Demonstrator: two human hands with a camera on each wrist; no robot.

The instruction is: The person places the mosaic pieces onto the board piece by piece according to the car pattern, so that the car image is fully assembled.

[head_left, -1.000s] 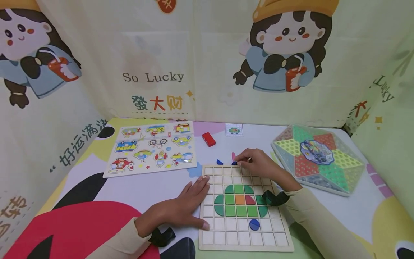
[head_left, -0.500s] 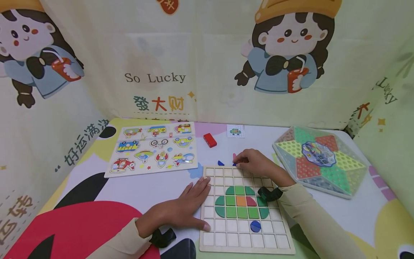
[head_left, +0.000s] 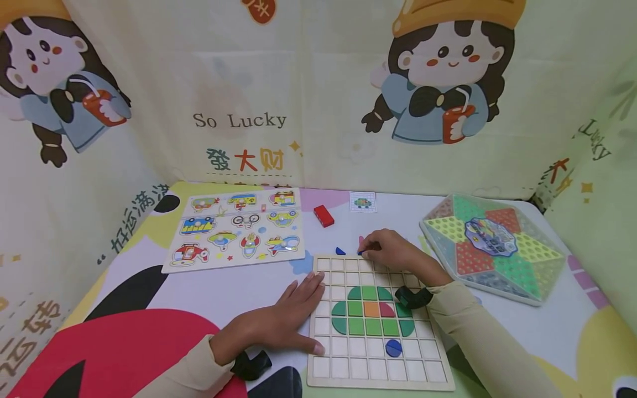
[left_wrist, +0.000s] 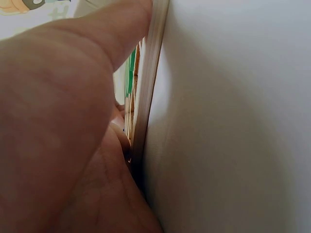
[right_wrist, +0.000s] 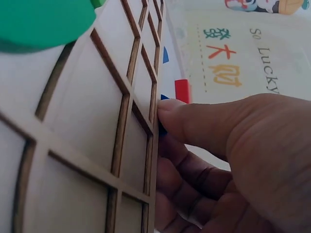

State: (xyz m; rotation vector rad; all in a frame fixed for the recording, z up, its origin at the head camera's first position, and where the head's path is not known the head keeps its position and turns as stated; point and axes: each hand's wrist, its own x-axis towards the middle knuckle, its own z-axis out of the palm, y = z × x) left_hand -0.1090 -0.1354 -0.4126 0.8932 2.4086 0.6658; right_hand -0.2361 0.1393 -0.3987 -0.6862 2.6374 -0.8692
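Observation:
A wooden grid board (head_left: 359, 376) lies flat with green, orange and red pieces set in its middle cells. Two blue pieces form a disc (head_left: 393, 348) lower on the board. My left hand (head_left: 278, 323) rests with spread fingers along the board's left edge, thumb on its lower left cells. Just past the far edge, my right hand (head_left: 393, 251) pinches a small blue piece (right_wrist: 164, 97) between thumb and fingers; most of it is hidden. Another blue half-round piece (head_left: 340, 251) lies to its left. A pink piece (head_left: 361, 240) shows partly behind the right fingertips.
A vehicle puzzle board (head_left: 236, 229) lies at the back left. Behind the grid board are a red block (head_left: 324, 216) and a small pattern card (head_left: 363, 202). On the right sits a hexagonal checkers box (head_left: 492, 249). Printed cloth (head_left: 328, 83) hangs around the table.
My right fingers have drawn in slightly on the blue piece, covering more of it. The left hand stays on the board, and the head view has shifted a little.

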